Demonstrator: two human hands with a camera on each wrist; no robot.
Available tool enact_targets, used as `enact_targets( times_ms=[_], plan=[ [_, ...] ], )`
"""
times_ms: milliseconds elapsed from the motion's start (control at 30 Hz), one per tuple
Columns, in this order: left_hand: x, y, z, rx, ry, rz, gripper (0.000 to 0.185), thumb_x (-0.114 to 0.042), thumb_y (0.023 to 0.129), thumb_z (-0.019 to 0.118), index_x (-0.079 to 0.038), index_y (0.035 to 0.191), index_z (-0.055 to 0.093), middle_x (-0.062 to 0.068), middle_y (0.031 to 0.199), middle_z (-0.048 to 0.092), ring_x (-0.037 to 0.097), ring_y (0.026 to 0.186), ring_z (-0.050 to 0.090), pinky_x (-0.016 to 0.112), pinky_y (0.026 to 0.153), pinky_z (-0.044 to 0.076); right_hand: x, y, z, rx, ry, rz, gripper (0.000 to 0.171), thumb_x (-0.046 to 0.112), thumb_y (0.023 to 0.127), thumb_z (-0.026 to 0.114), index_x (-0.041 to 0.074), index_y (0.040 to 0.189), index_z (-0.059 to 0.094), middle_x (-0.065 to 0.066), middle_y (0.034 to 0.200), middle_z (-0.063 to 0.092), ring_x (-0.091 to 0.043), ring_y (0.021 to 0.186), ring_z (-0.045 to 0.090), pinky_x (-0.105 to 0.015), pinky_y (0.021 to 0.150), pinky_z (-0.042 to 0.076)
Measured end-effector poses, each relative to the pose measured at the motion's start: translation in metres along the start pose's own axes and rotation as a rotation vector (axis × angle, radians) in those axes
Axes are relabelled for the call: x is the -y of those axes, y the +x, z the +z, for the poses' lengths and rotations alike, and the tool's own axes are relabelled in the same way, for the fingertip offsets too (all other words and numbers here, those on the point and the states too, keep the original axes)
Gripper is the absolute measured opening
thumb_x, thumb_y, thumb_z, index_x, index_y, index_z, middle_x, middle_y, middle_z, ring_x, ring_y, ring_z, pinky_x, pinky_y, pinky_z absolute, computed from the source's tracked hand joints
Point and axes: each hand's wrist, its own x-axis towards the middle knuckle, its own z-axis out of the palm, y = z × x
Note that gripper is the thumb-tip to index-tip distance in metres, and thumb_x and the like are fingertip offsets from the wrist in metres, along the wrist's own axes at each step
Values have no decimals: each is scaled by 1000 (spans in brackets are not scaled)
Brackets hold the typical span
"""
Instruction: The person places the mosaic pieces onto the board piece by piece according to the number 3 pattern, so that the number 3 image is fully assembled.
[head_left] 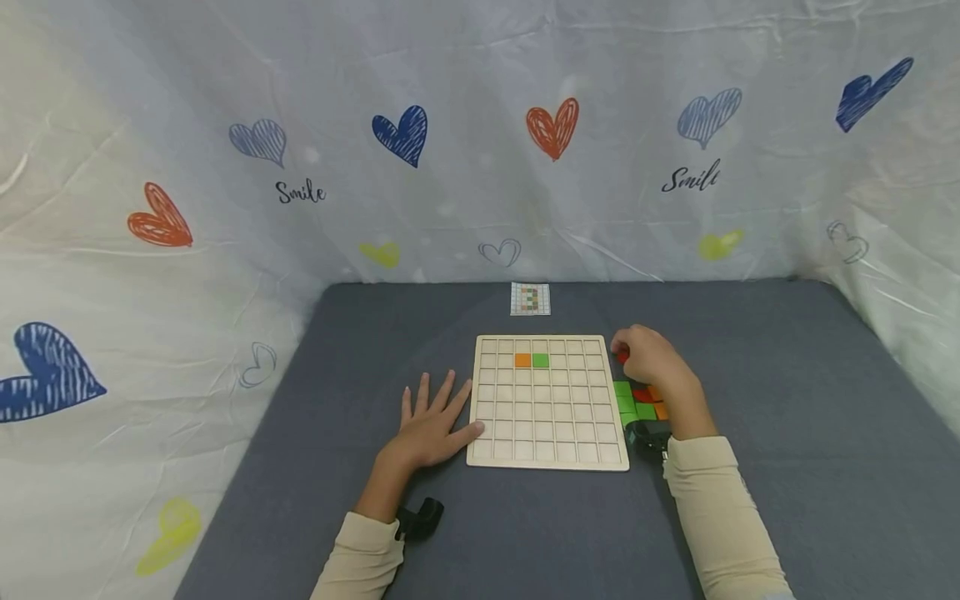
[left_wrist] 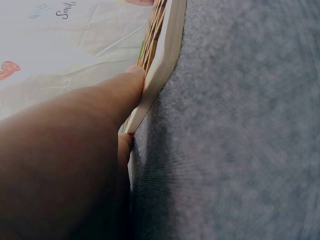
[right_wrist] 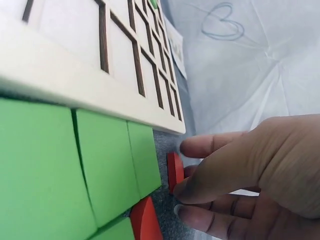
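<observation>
A wooden grid board [head_left: 555, 417] lies on the grey table, with an orange tile [head_left: 522, 360] and a green tile [head_left: 540, 360] side by side in its second row. My left hand [head_left: 427, 425] lies flat on the table left of the board, fingers spread, and its thumb [left_wrist: 115, 90] presses the board's edge [left_wrist: 162, 55]. My right hand [head_left: 648, 358] is curled beside the board's far right edge, where thumb and forefinger pinch a red tile [right_wrist: 175, 171] that shows as a red speck [head_left: 622, 357] in the head view.
A loose pile of green, red and orange tiles [head_left: 641, 400] lies along the board's right side, under my right wrist. Green tiles [right_wrist: 100, 165] butt against the board [right_wrist: 75, 65]. A small pattern card [head_left: 530, 299] lies at the far edge. Heart-print cloth walls three sides.
</observation>
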Motion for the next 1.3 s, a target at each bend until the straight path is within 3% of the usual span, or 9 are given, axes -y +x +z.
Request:
enact_targets(
  times_ms=[167, 467, 633, 800, 1300],
  plan=[
    [-1, 0, 0, 12, -8, -8, 74, -68, 85, 32, -29, 146, 16, 2, 151, 5, 35, 133, -10, 59, 99, -7, -2, 0, -1, 6, 17, -4, 41, -19, 71, 47, 0, 104, 62, -17, 101, 55, -29, 85, 46, -41, 69, 42],
    [0, -1, 0, 16, -11, -12, 74, -68, 85, 33, -30, 145, 15, 2, 151, 4, 35, 133, -10, 59, 99, -7, -2, 1, -1, -33, 18, -44, 27, -3, 78, 60, 0, 105, 63, -17, 101, 58, -32, 90, 51, -44, 71, 43],
    [1, 1, 3, 21, -21, -24, 74, -69, 84, 33, -32, 145, 14, 0, 151, 3, 34, 133, -12, 58, 99, -9, -1, 2, 0, -40, 9, -31, 29, -3, 78, 57, 1, 106, 63, -16, 98, 58, -28, 80, 50, -38, 63, 41],
    [2, 2, 5, 22, -15, -24, 74, -68, 84, 32, -31, 145, 14, 1, 151, 3, 35, 133, -12, 58, 99, -9, -1, 2, 1, -58, 21, -25, 33, -1, 78, 56, -1, 111, 56, -16, 96, 56, -27, 75, 48, -39, 62, 41],
    [0, 0, 1, 11, -18, -6, 72, -64, 86, 35, -27, 146, 17, 5, 151, 6, 36, 133, -9, 58, 99, -9, 13, 3, 5, -86, 82, -113, 29, 8, 84, 54, 2, 113, 56, -15, 105, 55, -28, 90, 50, -43, 71, 43]
  ],
)
